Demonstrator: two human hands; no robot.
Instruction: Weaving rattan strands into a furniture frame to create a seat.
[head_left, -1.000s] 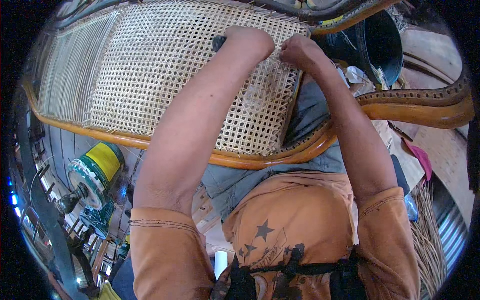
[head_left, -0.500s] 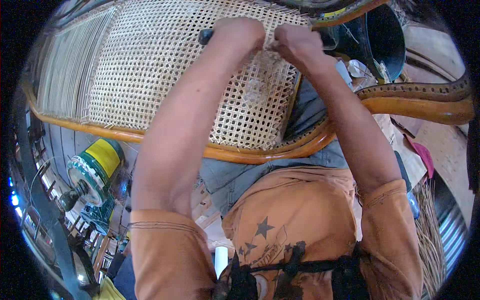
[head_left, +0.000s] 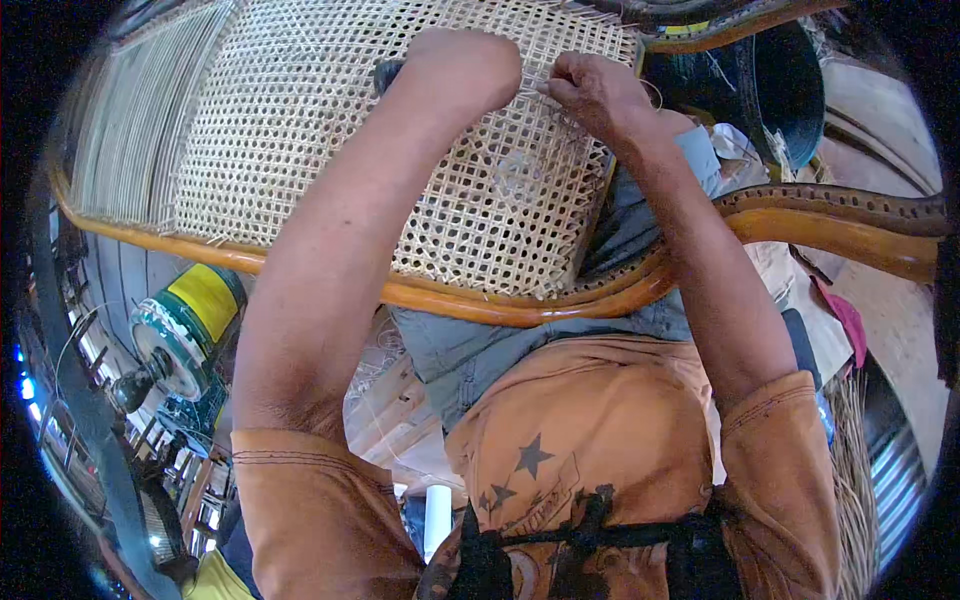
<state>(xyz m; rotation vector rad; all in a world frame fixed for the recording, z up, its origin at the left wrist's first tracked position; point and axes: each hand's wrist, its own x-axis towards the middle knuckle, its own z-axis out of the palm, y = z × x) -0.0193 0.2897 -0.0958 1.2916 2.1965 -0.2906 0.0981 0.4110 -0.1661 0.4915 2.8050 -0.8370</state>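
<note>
**Fine strand, tight weave: hands close in at the far edge of a cane panel**

A person in an orange shirt [head_left: 600, 430] leans over a woven cane panel [head_left: 330, 130] set in a curved, varnished wooden frame [head_left: 500, 305], both hands working close together near the panel's far edge. The left hand [head_left: 470, 65] is clenched into a fist around a dark-handled tool [head_left: 385, 72], only the butt of which shows past the knuckles; what its tip is doing is hidden behind the hand. The right hand [head_left: 595, 90] is pinched shut on a thin cane strand [head_left: 535, 85] that runs between the two hands, lying on the open weave.

The risks here look small but real. The strand is fine and appears taut; a hard pull with the fingers pinched this close could snap it or draw it out of the hole it passes through. The tool's working end sits out of sight under the fist, just beside the other hand's fingertips, so a slip could nick a finger or push through the finished lattice and split a neighbouring strand. The panel rests across the person's lap rather than on a bench, and a shift of the knees could tilt it under the hands. A dark tub [head_left: 770, 90] stands near the right elbow, close enough to be knocked.
</note>
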